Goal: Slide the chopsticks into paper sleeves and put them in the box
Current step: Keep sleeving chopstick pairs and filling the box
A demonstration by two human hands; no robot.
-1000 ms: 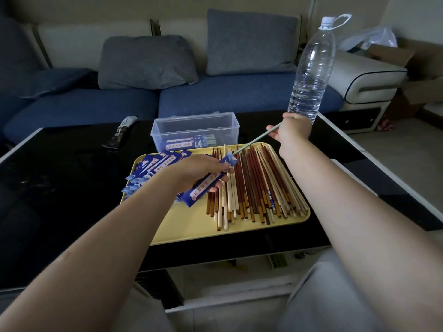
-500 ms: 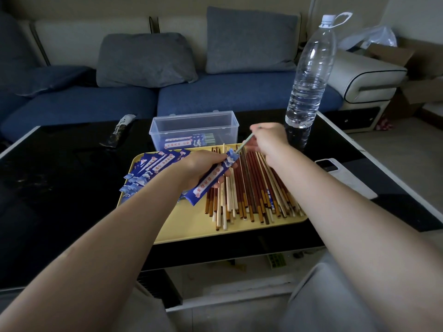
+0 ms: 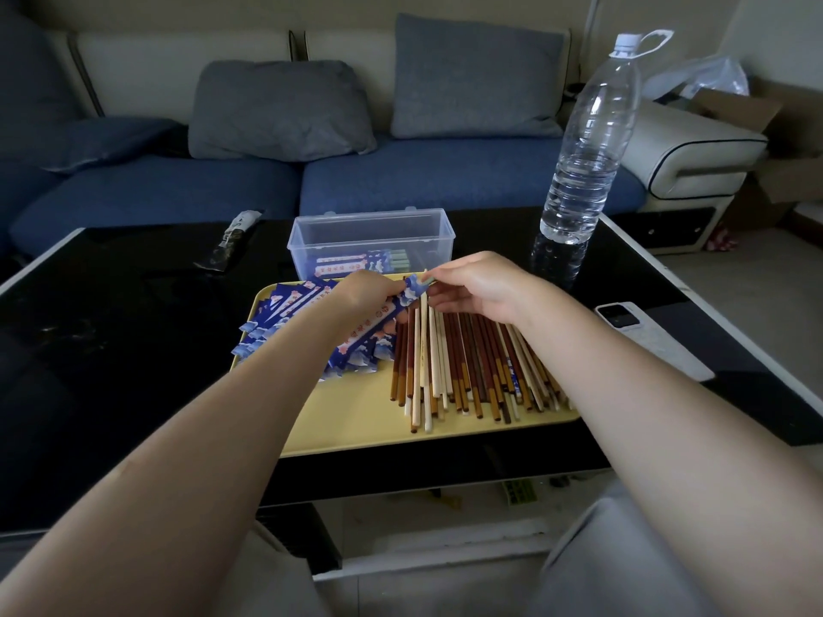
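My left hand (image 3: 367, 289) grips a blue patterned paper sleeve (image 3: 378, 320) above the yellow tray (image 3: 356, 420). My right hand (image 3: 476, 287) pinches the pale green end of a chopstick (image 3: 426, 280) at the sleeve's mouth; almost all of the chopstick is hidden inside the sleeve. A pile of loose brown and cream chopsticks (image 3: 467, 362) lies on the right half of the tray. More blue sleeves (image 3: 285, 309) are fanned out on the tray's left. The clear plastic box (image 3: 372, 242) stands just behind the tray with sleeved chopsticks in it.
A tall water bottle (image 3: 588, 140) stands at the back right of the black table (image 3: 111, 349). A white phone (image 3: 650, 336) lies right of the tray. A dark wrapper (image 3: 231, 240) lies at the back left. A blue sofa with grey cushions is behind.
My right hand has moved left toward my left hand, pushing the pale green chopstick nearly all the way into the blue sleeve. My left hand kept hold of the sleeve.
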